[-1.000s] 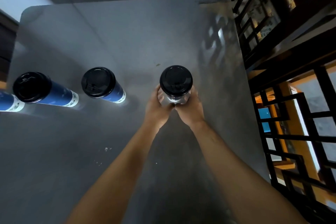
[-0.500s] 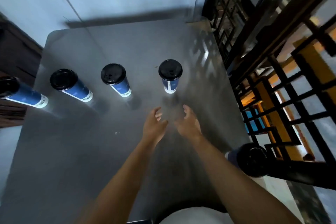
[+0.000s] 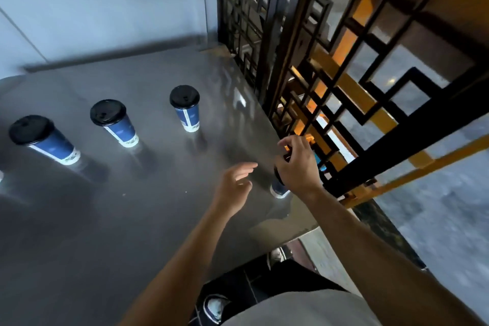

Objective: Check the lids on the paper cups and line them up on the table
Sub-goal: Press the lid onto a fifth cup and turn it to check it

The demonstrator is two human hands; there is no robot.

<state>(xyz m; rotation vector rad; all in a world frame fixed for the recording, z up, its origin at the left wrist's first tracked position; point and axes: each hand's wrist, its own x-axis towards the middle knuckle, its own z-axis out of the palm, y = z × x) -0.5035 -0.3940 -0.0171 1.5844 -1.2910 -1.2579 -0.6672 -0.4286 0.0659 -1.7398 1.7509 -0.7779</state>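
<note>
Fourth cup [image 3: 278, 189] — upright at right edge of surface [image 3: 111, 219], axis vertical, well apart from lined-up cups [image 3: 185, 108]; right hand [image 3: 297, 164] curled over its lid; left hand [image 3: 234, 188] beside, fingers loose, holding nothing.

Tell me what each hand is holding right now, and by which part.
The right hand grips a paper cup near the table edge, fingers curled over its lidded top. The left hand holds nothing.

The pale label strips on the blue paper cups [image 3: 187, 114] are too blurred to read.
</note>
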